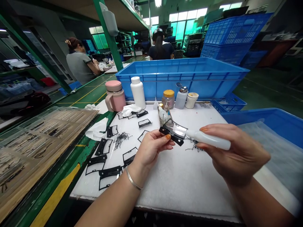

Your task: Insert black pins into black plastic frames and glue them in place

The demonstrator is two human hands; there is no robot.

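My left hand (155, 145) pinches a black plastic frame part (174, 136) by its thick edge, above the white work surface (180, 179). In my right hand (236, 151) is a translucent white squeeze bottle (213, 140), lying nearly level. Its narrow nozzle points left at the frame part; whether the tip touches it I cannot tell. Similar black frames (110, 171) lie scattered on the left of the surface. Beside them is a pile of short black strips (121, 139), and more black strips (193, 144) lie partly hidden behind the bottle.
Along the back stand a pink mug (115, 96), a white bottle (138, 93), a yellow-lidded jar (168, 99), a pump dispenser (181, 97) and a white cup (192, 100). Behind them is a large blue crate (184, 82). A divided tray (47, 135) lies left. Two people sit further off.
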